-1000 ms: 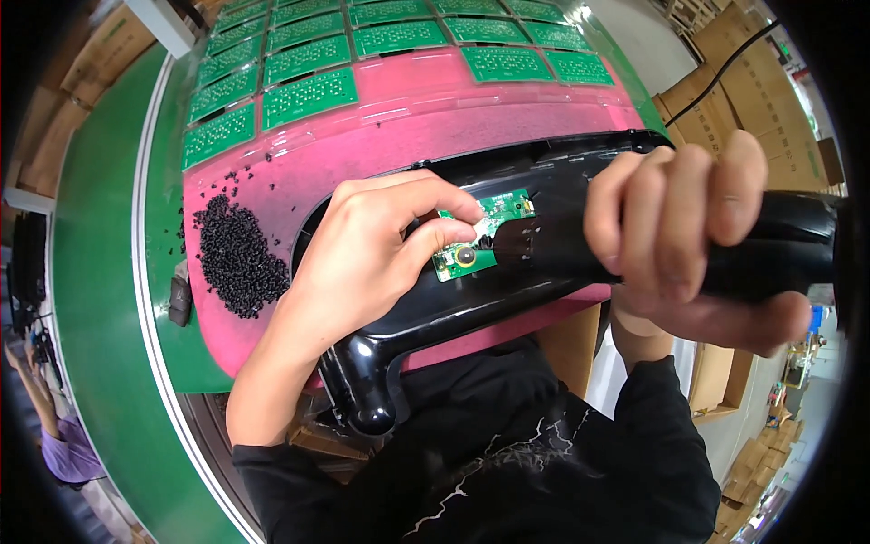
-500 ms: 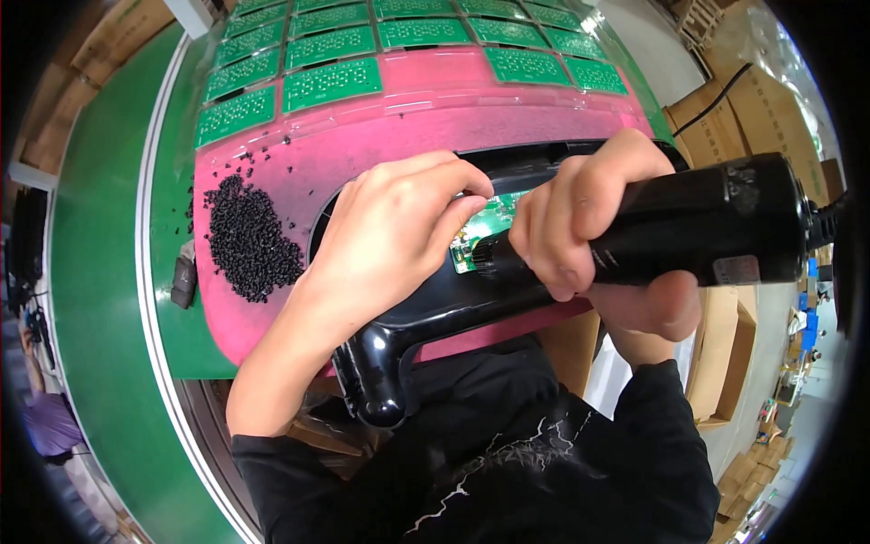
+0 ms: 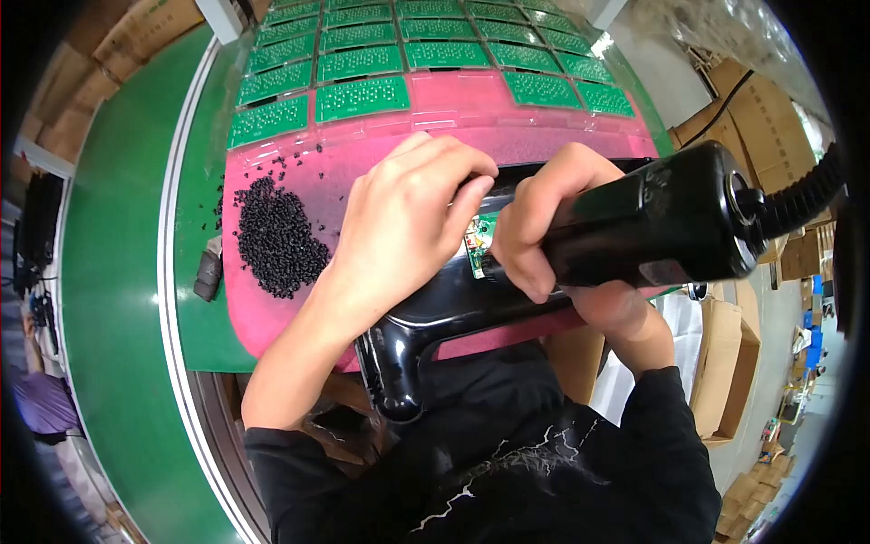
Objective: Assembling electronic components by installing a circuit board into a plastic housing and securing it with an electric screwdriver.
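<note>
1. First, on the left, a pile of little black bits sits on the pink mat. It looks best to keep the pile apart from the work so bits don't roll in.
2. Next, the left hand bends over the black shell. Its thumb and finger are close together, with a narrow gap. I cannot tell if they pinch anything. Those fingertips should keep well clear of the tool's nose.
3. Then comes the green board. It lies in the shell, between the two hands, and the right hand hides part of it. It should sit flat, and a soft push seems safest.
4. Last, the right hand is wrapped around a fat black power tool. Its tip is hidden. A firm, steady grip helps, and the thick cord on the right should hang loose, not tug.
</note>
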`<state>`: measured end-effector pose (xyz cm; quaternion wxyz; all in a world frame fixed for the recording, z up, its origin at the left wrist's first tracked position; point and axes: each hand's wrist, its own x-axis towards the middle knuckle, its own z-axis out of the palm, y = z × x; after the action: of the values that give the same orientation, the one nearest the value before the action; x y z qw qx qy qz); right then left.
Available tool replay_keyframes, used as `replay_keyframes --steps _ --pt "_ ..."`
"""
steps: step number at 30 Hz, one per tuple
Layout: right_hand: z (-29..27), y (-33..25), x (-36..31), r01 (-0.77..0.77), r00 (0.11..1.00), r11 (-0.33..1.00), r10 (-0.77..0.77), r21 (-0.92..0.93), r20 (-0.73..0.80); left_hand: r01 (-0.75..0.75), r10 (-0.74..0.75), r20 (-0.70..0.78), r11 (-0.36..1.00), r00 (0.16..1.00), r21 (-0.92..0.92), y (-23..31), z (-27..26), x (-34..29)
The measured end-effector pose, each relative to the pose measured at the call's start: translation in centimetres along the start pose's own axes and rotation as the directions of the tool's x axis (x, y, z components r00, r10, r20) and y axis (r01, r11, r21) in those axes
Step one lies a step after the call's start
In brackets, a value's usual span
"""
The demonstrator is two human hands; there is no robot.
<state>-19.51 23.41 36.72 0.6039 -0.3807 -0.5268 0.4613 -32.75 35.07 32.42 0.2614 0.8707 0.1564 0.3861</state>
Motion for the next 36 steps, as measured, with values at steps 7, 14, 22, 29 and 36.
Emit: replay_keyframes --steps 7,14,22,29,36 --pt "-2.1 -1.2 1.1 0.063 0.891 0.911 0.132 0.407 -0.435 0.107 -0.117 0.041 0.976 0.992 0.190 -1.4 -1.2 0.0" --pt "-8.6 -2.0 1.1 0.184 0.839 0.846 0.130 0.501 -0.528 0.204 -0.305 0.285 0.920 0.909 0.335 -1.6 -1.0 0.3" --pt "-10.0 -4.0 -9.7 0.436 0.511 0.834 -0.539 -0.338 -0.669 -0.010 -0.141 0.268 0.871 0.953 0.492 0.0 -1.8 0.8" --pt "-22.6 -3.3 -23.7 -0.140 0.035 0.456 -0.885 -0.879 -0.464 -0.041 0.001 0.061 0.745 0.998 0.666 7.9 -11.9 -5.0" --pt "-30.8 12.9 -41.2 -0.898 -0.121 0.373 -0.717 -0.232 -0.687 0.142 0.195 -0.455 0.782 0.869 0.607 4.3 -18.3 -11.2"
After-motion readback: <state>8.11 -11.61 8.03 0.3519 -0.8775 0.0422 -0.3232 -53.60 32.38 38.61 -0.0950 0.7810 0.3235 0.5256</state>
